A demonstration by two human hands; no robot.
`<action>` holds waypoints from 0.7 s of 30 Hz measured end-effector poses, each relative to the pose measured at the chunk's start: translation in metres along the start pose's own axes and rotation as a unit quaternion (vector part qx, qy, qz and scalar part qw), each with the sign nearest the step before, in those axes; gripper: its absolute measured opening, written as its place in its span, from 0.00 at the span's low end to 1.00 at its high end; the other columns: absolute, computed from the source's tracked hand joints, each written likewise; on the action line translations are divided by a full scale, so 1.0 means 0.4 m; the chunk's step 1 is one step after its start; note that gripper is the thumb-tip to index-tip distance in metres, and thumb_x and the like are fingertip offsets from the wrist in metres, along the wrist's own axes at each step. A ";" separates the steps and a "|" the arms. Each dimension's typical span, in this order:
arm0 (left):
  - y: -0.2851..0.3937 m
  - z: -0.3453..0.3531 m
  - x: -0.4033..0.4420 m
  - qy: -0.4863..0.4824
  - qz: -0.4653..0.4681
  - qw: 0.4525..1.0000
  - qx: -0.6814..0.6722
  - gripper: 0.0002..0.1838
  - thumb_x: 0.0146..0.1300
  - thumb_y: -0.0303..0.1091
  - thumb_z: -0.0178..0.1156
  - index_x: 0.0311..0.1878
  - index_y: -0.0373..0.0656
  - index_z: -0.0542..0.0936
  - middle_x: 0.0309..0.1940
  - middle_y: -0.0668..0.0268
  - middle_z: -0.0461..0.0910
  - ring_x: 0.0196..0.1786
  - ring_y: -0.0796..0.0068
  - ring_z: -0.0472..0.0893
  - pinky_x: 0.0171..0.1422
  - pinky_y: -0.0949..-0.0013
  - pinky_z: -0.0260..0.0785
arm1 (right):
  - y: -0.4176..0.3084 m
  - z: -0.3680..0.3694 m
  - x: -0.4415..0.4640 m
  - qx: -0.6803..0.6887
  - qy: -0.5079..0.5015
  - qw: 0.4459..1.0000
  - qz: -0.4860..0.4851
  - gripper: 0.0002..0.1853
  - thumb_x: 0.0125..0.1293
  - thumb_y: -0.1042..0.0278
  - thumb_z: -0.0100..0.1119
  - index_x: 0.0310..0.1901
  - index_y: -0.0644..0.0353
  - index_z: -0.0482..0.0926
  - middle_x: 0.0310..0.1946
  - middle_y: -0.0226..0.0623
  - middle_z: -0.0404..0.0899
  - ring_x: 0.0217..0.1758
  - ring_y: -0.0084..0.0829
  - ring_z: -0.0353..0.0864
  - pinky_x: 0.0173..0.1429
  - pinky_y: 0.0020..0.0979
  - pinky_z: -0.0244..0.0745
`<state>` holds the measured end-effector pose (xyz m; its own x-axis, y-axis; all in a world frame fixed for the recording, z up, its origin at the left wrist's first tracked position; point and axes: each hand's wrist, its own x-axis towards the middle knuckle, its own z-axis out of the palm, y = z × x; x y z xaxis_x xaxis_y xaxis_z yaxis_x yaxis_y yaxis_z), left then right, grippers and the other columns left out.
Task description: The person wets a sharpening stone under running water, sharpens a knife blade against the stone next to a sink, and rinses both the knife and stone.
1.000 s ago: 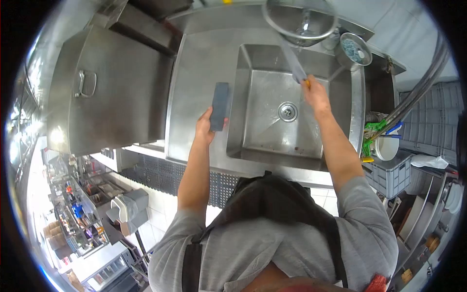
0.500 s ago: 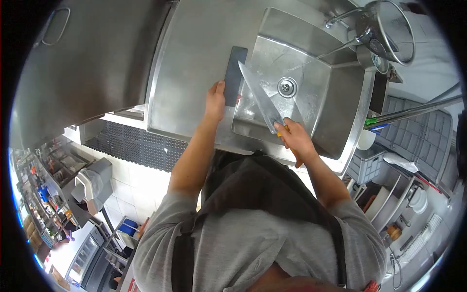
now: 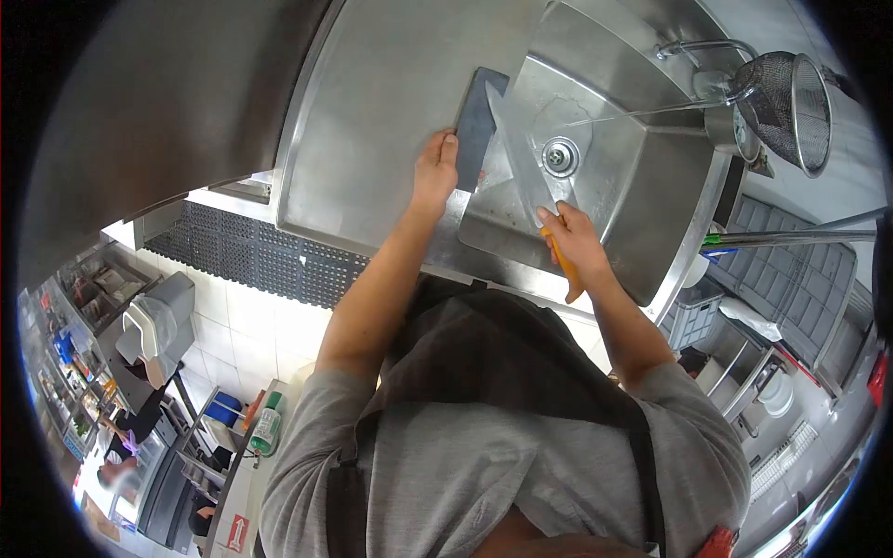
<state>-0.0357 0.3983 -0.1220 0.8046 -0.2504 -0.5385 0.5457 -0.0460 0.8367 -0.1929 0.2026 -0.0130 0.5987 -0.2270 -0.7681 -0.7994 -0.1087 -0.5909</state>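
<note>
1. The bare left hand (image 3: 435, 172) is gripping the long edge of a flat, dark grey rectangular block (image 3: 476, 138), partly closed, thumb on the edge and fingers mostly hiding
2. That block is sitting by the sink's left rim, though I can't tell if it's resting on the metal or being held up
3. The bare right hand (image 3: 577, 240) is closing around the orange handle of a long, broad-bladed steel knife (image 3: 524, 166), whose blade is slanting over the stainless steel sink (image 3: 661, 191)
4. Progress-wise, both pieces are being held and the knife tip is lying over the block, touching or just above, can't tell
5. The blade's edge isn't showing clearly, so I'm not seeing how much is done or left
</note>
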 end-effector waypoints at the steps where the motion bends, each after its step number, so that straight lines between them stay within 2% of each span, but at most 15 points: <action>1: 0.000 -0.002 0.002 0.004 0.014 0.999 0.028 0.21 0.78 0.42 0.51 0.61 0.36 0.79 0.47 0.58 0.83 0.49 0.68 0.80 0.57 0.66 0.71 | 0.000 0.002 0.010 0.007 0.013 1.000 -0.007 0.24 0.75 0.50 0.58 0.32 0.65 0.69 0.21 0.38 0.74 0.17 0.27 0.72 0.23 0.35 0.68; 3: 0.012 -0.001 -0.004 0.008 0.028 0.998 0.059 0.20 0.78 0.43 0.52 0.61 0.37 0.79 0.47 0.57 0.84 0.49 0.66 0.81 0.57 0.65 0.71 | -0.004 0.006 0.018 0.017 0.025 0.999 -0.013 0.24 0.75 0.50 0.58 0.31 0.65 0.69 0.20 0.38 0.73 0.16 0.28 0.72 0.22 0.35 0.68; 5: 0.038 0.004 -0.020 0.051 0.089 0.987 0.122 0.20 0.77 0.43 0.53 0.60 0.39 0.81 0.45 0.54 0.84 0.48 0.65 0.82 0.57 0.65 0.72 | -0.014 0.009 0.017 0.023 0.032 0.999 -0.023 0.24 0.75 0.51 0.58 0.31 0.64 0.69 0.20 0.37 0.74 0.16 0.28 0.73 0.21 0.34 0.68; 9: 0.063 -0.013 -0.009 0.047 0.069 0.989 0.125 0.19 0.76 0.42 0.54 0.58 0.39 0.82 0.45 0.52 0.85 0.49 0.61 0.83 0.56 0.64 0.73 | -0.004 0.032 0.029 0.042 0.020 0.998 -0.031 0.23 0.75 0.51 0.59 0.31 0.65 0.69 0.20 0.37 0.74 0.15 0.27 0.73 0.20 0.33 0.68; 11: 0.154 -0.010 -0.038 0.072 0.087 0.949 0.295 0.17 0.74 0.41 0.57 0.56 0.41 0.84 0.44 0.50 0.86 0.50 0.56 0.84 0.55 0.60 0.75 | -0.011 0.045 0.038 0.044 0.013 0.998 -0.045 0.24 0.75 0.50 0.59 0.32 0.65 0.70 0.20 0.38 0.74 0.14 0.27 0.73 0.21 0.33 0.68; 12: 0.152 -0.022 -0.033 0.071 0.087 0.947 0.300 0.17 0.74 0.41 0.57 0.56 0.41 0.84 0.44 0.50 0.86 0.50 0.56 0.84 0.55 0.60 0.75 | -0.012 0.052 0.043 0.049 0.011 0.998 -0.044 0.24 0.75 0.50 0.59 0.32 0.65 0.70 0.20 0.38 0.74 0.14 0.27 0.73 0.21 0.33 0.68; 14: 0.143 -0.045 -0.015 0.052 0.200 0.885 0.417 0.19 0.69 0.41 0.61 0.56 0.39 0.84 0.46 0.49 0.85 0.51 0.50 0.83 0.55 0.55 0.76 | -0.011 0.063 0.056 0.061 0.035 0.996 -0.052 0.23 0.75 0.50 0.59 0.33 0.65 0.70 0.20 0.38 0.75 0.14 0.28 0.74 0.21 0.34 0.69; 15: 0.128 -0.049 -0.019 0.049 0.200 0.883 0.422 0.19 0.69 0.41 0.61 0.56 0.39 0.84 0.46 0.49 0.85 0.51 0.50 0.83 0.55 0.55 0.76 | -0.004 0.069 0.064 0.066 0.034 0.996 -0.050 0.23 0.75 0.50 0.59 0.33 0.65 0.70 0.20 0.38 0.75 0.14 0.28 0.74 0.21 0.34 0.69; 17: 0.100 -0.055 -0.024 0.064 0.324 0.818 0.471 0.23 0.64 0.41 0.65 0.59 0.38 0.82 0.50 0.49 0.82 0.54 0.46 0.81 0.57 0.51 0.76 | 0.006 0.077 0.084 0.083 0.061 0.993 -0.060 0.23 0.75 0.50 0.58 0.33 0.65 0.71 0.20 0.38 0.75 0.15 0.28 0.75 0.21 0.34 0.69; 18: 0.108 -0.054 -0.036 0.061 0.325 0.816 0.473 0.23 0.64 0.41 0.65 0.59 0.38 0.82 0.50 0.49 0.82 0.54 0.46 0.81 0.57 0.51 0.76 | 0.006 0.078 0.087 0.087 0.062 0.993 -0.059 0.23 0.75 0.50 0.58 0.33 0.65 0.71 0.20 0.38 0.75 0.15 0.28 0.75 0.21 0.34 0.69; 20: 0.121 -0.050 -0.064 0.040 0.309 0.769 0.558 0.30 0.59 0.41 0.68 0.62 0.34 0.78 0.54 0.48 0.80 0.57 0.44 0.79 0.59 0.51 0.75 | 0.003 0.076 0.092 0.108 0.079 0.989 -0.069 0.23 0.75 0.50 0.58 0.33 0.65 0.71 0.19 0.38 0.76 0.16 0.28 0.76 0.22 0.33 0.70; 21: 0.117 -0.045 -0.066 0.038 0.310 0.768 0.559 0.30 0.59 0.41 0.68 0.62 0.34 0.78 0.54 0.48 0.80 0.57 0.44 0.79 0.59 0.51 0.75 | 0.003 0.074 0.098 0.110 0.080 0.988 -0.069 0.23 0.75 0.50 0.58 0.33 0.65 0.71 0.19 0.38 0.76 0.16 0.28 0.76 0.22 0.33 0.70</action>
<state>-0.0270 0.4203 -0.0705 0.8628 -0.5047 0.0296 -0.4567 -0.7528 0.4741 -0.1689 0.2221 -0.0512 0.6715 -0.3777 -0.6375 -0.6693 0.0601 -0.7406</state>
